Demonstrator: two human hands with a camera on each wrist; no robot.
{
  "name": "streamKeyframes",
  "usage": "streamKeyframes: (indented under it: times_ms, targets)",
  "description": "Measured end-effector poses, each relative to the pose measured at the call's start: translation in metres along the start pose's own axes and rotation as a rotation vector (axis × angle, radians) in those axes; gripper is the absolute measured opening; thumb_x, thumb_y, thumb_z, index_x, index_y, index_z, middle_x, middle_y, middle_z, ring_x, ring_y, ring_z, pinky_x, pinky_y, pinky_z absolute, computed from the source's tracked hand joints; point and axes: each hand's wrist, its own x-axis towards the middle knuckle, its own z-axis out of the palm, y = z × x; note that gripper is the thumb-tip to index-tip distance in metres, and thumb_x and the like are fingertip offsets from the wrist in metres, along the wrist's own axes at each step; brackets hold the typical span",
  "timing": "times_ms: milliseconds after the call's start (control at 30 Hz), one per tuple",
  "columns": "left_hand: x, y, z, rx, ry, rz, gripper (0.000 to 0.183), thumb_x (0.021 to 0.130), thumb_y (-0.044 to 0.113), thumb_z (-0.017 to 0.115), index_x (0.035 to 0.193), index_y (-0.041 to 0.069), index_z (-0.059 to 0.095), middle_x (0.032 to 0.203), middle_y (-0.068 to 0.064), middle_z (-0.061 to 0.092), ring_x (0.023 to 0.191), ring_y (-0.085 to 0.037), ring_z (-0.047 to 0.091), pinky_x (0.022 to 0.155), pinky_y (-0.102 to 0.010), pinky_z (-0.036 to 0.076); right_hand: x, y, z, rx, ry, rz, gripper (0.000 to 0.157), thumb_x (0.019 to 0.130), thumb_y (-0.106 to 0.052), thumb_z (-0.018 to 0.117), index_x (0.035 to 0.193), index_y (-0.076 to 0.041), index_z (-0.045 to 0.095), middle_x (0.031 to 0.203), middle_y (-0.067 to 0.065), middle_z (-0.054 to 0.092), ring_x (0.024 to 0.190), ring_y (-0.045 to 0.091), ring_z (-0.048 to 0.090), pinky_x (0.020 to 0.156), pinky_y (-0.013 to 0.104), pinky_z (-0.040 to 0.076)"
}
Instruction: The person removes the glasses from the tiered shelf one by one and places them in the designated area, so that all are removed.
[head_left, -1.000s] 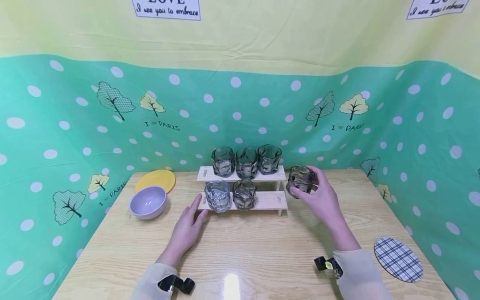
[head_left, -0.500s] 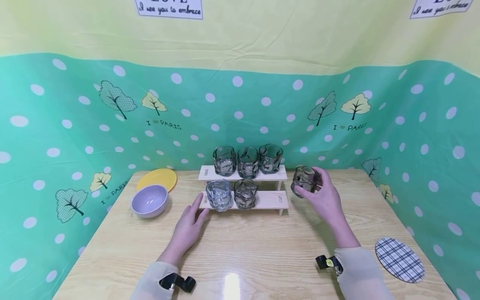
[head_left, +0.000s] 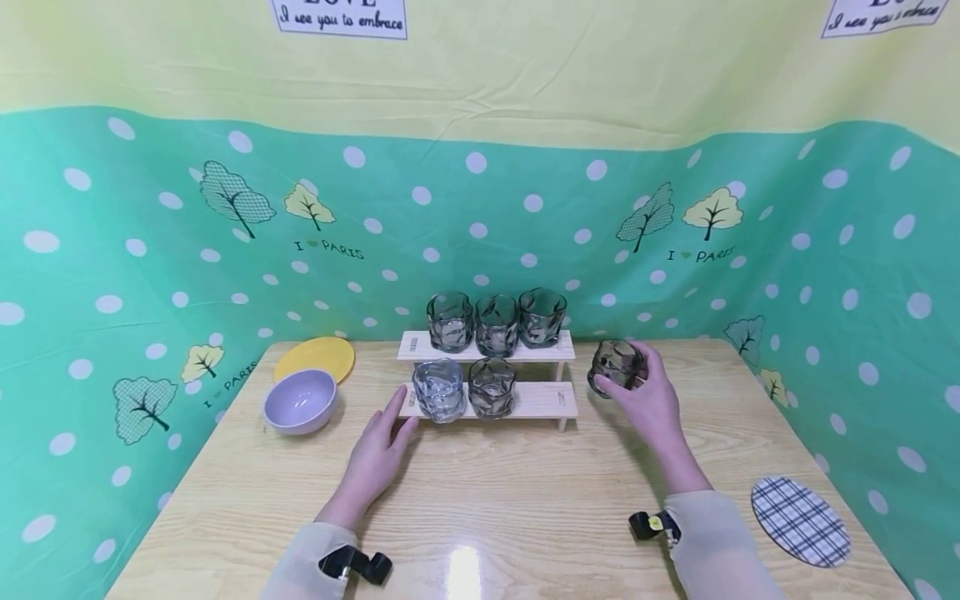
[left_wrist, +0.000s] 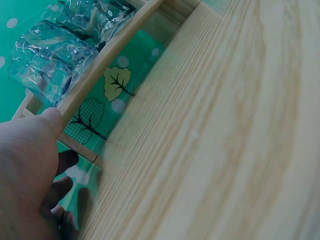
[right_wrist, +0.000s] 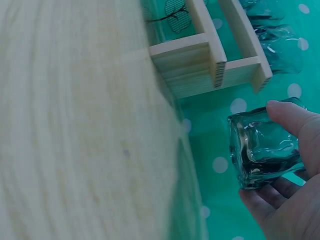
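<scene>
A person's right hand (head_left: pixel 651 406) pinches a dark glass tumbler (head_left: pixel 613 371) between thumb and fingers, just to the right of a two-tier wooden rack (head_left: pixel 536 401) on the bench (head_left: pixel 495 492). The left hand (head_left: pixel 376 454), thumb and fingers spread, touches the rack's left end beside a clear tumbler (head_left: pixel 439 394), with a lavender bowl (head_left: pixel 300 404) farther left.

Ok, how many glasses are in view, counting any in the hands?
6. Upper shelf: left glass, middle glass, right glass. Lower shelf: clear glass on the left, smoky glass beside it. The last, the held glass, is in the right hand. None seems hidden.
</scene>
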Motion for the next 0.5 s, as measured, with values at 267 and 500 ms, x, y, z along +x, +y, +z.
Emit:
streamKeyframes:
  times_ms: [267, 500]
  targets:
    - [-0.001, 0.001, 0.000, -0.006, 0.003, 0.003, 0.068, 0.118, 0.046, 0.051, 0.178, 0.023, 0.027, 0.176, -0.013, 0.038, 0.161, -0.056, 0.024, 0.132, -0.067, 0.022, 0.003, 0.016, 0.011, 0.049, -0.023, 0.037, 0.108, 0.092, -0.041, 0.093, 0.174, -0.018, 0.027, 0.166, 0.030, 0.045, 0.149, 0.054, 0.047, 0.122, 0.071, 0.040]
    - [-0.001, 0.001, 0.000, 0.010, 0.013, 0.008, 0.068, 0.118, 0.046, 0.052, 0.177, 0.023, 0.029, 0.174, -0.016, 0.040, 0.159, -0.058, 0.026, 0.130, -0.070, 0.025, 0.005, 0.023, 0.015, 0.137, -0.021, 0.057, 0.105, 0.093, -0.033, 0.094, 0.174, -0.017, 0.029, 0.161, 0.026, 0.051, 0.149, 0.047, 0.049, 0.125, 0.061, 0.042]
